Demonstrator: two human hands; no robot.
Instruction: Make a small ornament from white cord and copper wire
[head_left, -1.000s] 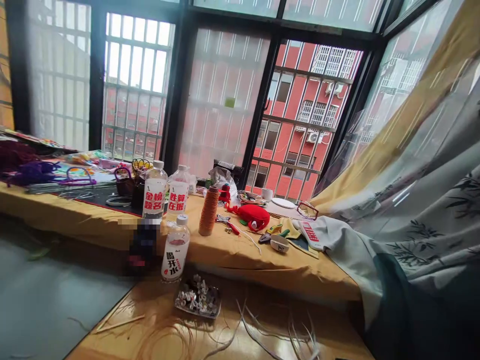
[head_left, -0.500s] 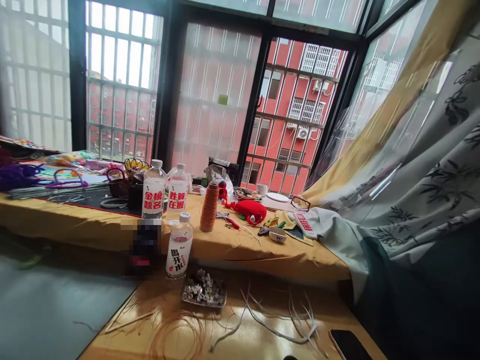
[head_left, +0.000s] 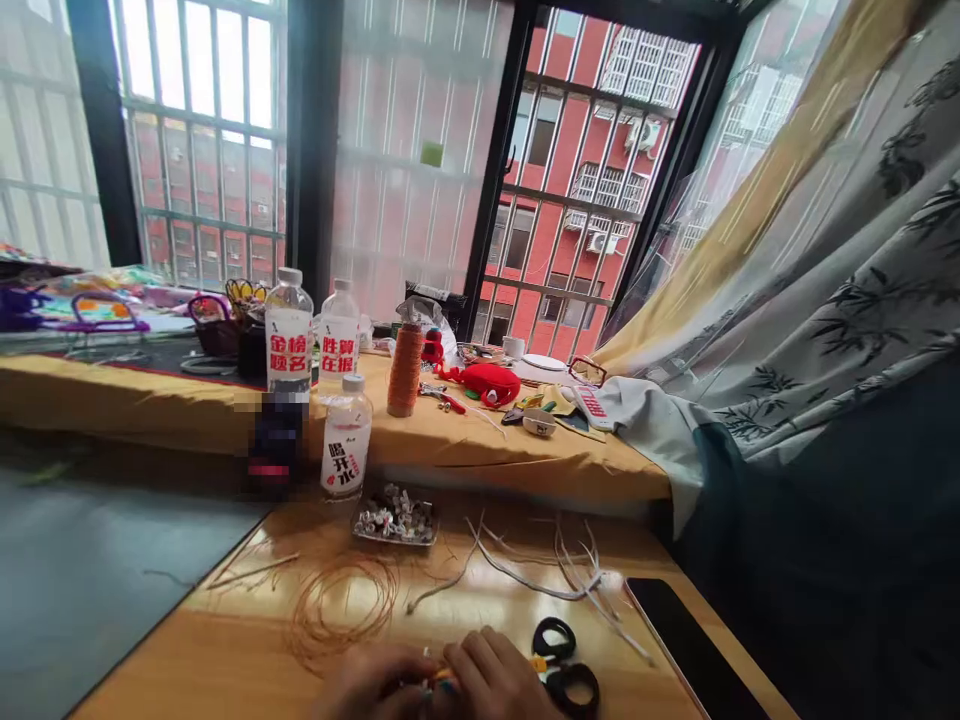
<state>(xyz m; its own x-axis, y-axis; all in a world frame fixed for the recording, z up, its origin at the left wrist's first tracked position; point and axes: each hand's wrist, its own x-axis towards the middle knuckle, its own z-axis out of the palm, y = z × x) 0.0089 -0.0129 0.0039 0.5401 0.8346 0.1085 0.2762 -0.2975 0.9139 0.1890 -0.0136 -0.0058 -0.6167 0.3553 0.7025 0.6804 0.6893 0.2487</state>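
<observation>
Left hand [head_left: 379, 684] and right hand [head_left: 493, 674] are gripping a small multicoloured piece [head_left: 442, 685] between them over the worktop [head_left: 217, 665], probably steadying it. Black-handled scissors [head_left: 561, 656] are lying beside the right hand, seemingly for reach; a coiled strand [head_left: 384, 602] is resting beyond.

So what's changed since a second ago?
The view tipped down. The bare left hand and right hand have entered at the bottom, holding a small multicoloured piece; when they took it is unseen. Black-handled scissors and a black-screened phone show more fully. The orange thread cone and black-lettered clear bottle stayed put.
</observation>
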